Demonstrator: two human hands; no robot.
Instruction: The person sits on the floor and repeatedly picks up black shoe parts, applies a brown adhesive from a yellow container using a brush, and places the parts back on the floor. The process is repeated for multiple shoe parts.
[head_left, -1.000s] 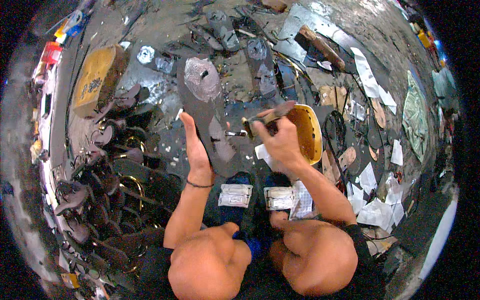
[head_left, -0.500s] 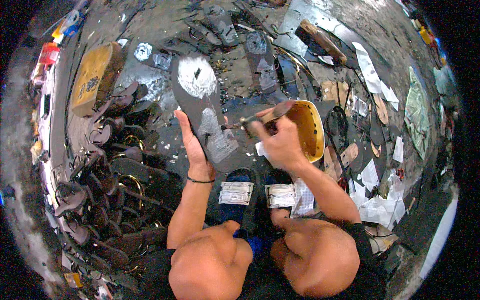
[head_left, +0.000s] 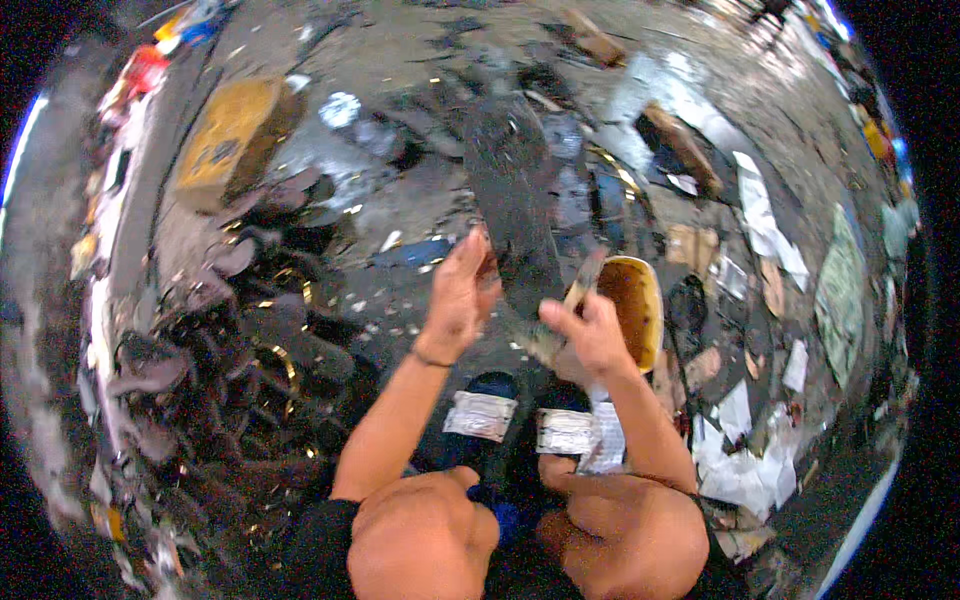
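A long dark shoe sole is held up in front of me, its plain dark face toward me. My left hand grips its left edge near the lower end, with some fingers hidden behind it. Just right of the sole's lower end, my right hand is closed around a short wooden-handled tool. Motion blurs the tool's head, so its exact kind does not show. Beside that hand stands a yellow-brown tub with dark specks inside.
Dark sandals and straps are heaped at left. A worn yellowish block lies at far left. White scraps and a wooden-looking block lie to the right. My sandalled feet are below my hands.
The sole has moved right and its white-patched face no longer shows; a plain dark face does. My left hand has shifted right, and my right hand has dropped lower with the tool turned.
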